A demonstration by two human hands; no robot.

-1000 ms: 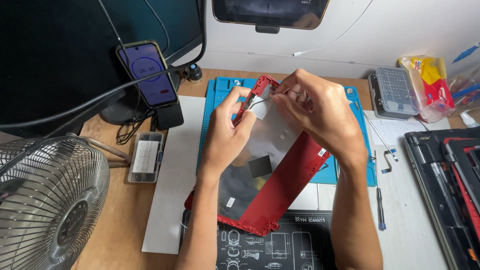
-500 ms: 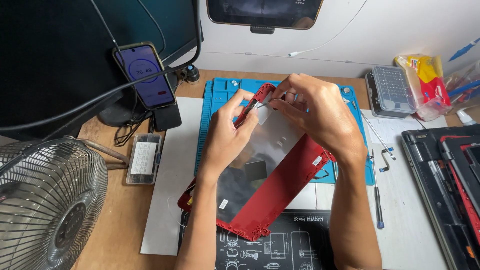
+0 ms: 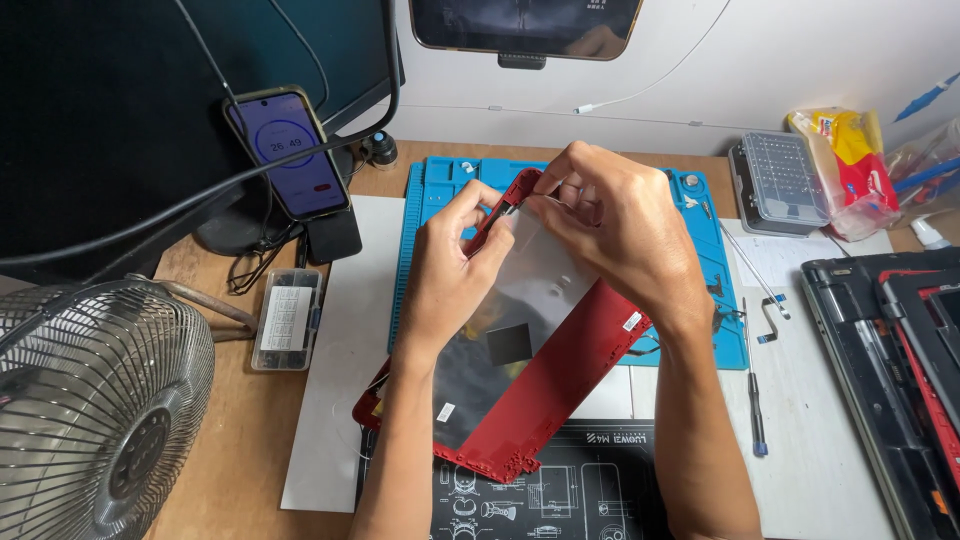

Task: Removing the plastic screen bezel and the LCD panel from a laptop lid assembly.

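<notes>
A red laptop lid shell with a silvery inner lining lies tilted on the blue work mat. Its far corner is lifted between both hands. My left hand pinches the upper left edge of the red shell with thumb and fingers. Curled over the same corner, my right hand presses its fingertips on the shell's rim. A small black square patch sits on the lining below the hands.
A phone on a stand leans at the left by a dark monitor. A wire fan fills the lower left. A small clear parts box, a screwdriver, a bit case and an opened laptop base lie around.
The red shell has shifted slightly down and left under the hands. Both hands stay on its far corner, with the right hand's fingers closing further over the rim.
</notes>
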